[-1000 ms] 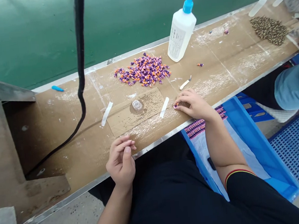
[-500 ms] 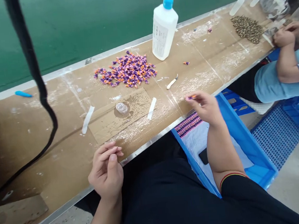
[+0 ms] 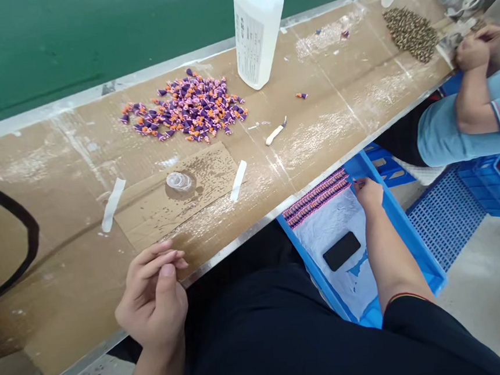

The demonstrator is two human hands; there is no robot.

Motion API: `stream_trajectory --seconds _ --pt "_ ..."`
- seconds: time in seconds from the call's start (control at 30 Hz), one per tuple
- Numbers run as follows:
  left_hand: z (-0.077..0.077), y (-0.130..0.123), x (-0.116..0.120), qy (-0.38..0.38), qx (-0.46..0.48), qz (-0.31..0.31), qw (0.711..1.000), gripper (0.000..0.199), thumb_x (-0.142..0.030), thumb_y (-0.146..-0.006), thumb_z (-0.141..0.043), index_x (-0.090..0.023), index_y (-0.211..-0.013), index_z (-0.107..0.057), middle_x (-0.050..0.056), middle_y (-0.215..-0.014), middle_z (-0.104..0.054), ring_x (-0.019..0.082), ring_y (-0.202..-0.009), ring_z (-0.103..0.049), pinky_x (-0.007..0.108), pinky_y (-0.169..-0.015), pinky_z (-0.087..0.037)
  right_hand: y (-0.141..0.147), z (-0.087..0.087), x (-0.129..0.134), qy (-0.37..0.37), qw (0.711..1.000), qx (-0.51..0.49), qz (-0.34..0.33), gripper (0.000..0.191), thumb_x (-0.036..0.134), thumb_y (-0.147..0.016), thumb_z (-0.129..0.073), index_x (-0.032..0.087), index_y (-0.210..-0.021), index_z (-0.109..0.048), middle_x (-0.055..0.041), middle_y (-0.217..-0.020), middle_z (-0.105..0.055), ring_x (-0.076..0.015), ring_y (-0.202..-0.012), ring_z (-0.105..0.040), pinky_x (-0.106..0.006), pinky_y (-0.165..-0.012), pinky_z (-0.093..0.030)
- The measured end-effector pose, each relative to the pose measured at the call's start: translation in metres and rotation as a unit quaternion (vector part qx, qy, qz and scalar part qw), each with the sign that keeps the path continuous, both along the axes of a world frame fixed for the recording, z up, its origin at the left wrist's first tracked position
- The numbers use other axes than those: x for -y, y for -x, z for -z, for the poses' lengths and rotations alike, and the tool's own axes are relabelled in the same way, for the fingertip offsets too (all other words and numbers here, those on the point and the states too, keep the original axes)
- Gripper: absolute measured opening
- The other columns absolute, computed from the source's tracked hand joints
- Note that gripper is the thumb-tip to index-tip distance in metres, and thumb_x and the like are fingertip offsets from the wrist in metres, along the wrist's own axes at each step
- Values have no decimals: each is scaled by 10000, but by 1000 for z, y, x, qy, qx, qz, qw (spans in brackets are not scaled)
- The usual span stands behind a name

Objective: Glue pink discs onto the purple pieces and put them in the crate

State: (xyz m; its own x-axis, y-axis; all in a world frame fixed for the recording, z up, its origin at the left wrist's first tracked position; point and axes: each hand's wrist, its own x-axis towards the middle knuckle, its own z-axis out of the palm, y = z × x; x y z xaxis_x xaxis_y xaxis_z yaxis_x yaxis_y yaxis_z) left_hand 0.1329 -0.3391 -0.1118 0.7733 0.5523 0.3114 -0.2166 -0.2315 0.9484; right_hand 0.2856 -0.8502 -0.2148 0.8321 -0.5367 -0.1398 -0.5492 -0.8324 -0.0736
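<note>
My right hand (image 3: pixel 369 194) is down inside the blue crate (image 3: pixel 394 210), closed in a pinch on a small purple-and-orange piece (image 3: pixel 354 183), mostly hidden by the fingers. Just left of its fingertips, rows of similar pieces (image 3: pixel 316 198) lie along the crate's far end on white sheeting (image 3: pixel 323 225). Over the table's front edge, my left hand (image 3: pixel 154 295) is loosely curled, palm up, with nothing in it. Beyond it, a small clear cup (image 3: pixel 178 182) stands on a spotted cardboard sheet (image 3: pixel 147 217). A heap of purple-and-orange pieces (image 3: pixel 194 107) lies farther back.
A white bottle (image 3: pixel 258 35) stands behind the heap. A small white-handled tool (image 3: pixel 275 134) and one loose piece (image 3: pixel 302 95) lie on the table (image 3: pixel 335 110). A phone (image 3: pixel 342 250) rests in the crate. At right, another person's hands (image 3: pixel 478 51) are beside a brownish heap (image 3: pixel 411 33).
My right hand has moved from over the table edge down into the crate with the small piece. My left hand keeps its loose curl. The view has shifted, showing the phone fully.
</note>
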Motion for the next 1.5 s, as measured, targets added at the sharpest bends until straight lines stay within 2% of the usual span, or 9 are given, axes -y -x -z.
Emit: stream_trajectory --seconds 0.17,0.53,0.97,1.3,1.5 --pt "-2 -1 3 1 -5 -10 1000 132 -198 -929 -834 -279 -1008 -901 87 -1072 -804 158 -761 -738 270 -613 -604 -7 10 8 36 998 -52 -25 323 217 -998 -629 152 -1225 -850 -189 -1091 -857 -343 -1085 -799 -395 -971 -591" --pt "-1 -4 7 -31 -2 -3 1000 241 -126 -948 -794 -314 -1060 -895 67 -1088 -798 126 -800 -737 240 -629 -597 -10 22 16 75 991 -98 -58 377 265 -1034 -599 171 -1305 -844 -198 -1092 -851 -342 -1013 -815 -422 -927 -624" --pt "-1 -2 6 -37 -14 -16 999 137 -180 -932 -825 -268 -1009 -896 87 -1066 -802 161 -774 -744 274 -596 -610 -7 26 17 67 992 -97 -53 375 237 -1020 -617 179 -1315 -841 -198 -1090 -843 -338 -1048 -814 -427 -960 -619" --pt "-2 -2 6 -28 2 -2 1000 203 -166 -955 -797 -308 -1062 -896 72 -1075 -806 144 -789 -742 249 -609 -607 3 12 14 25 1000 -16 -10 403 224 -987 -559 146 -1282 -822 -182 -1027 -836 -354 -1050 -799 -453 -998 -601" --pt "2 3 1 -28 -27 -7 999 100 -290 -978 -809 -233 -983 -890 81 -914 -806 176 -725 -745 285 -606 -645 15 2 8 -26 996 82 34 417 245 -992 -460 123 -1245 -768 -184 -1081 -829 -326 -1105 -787 -429 -1041 -572"
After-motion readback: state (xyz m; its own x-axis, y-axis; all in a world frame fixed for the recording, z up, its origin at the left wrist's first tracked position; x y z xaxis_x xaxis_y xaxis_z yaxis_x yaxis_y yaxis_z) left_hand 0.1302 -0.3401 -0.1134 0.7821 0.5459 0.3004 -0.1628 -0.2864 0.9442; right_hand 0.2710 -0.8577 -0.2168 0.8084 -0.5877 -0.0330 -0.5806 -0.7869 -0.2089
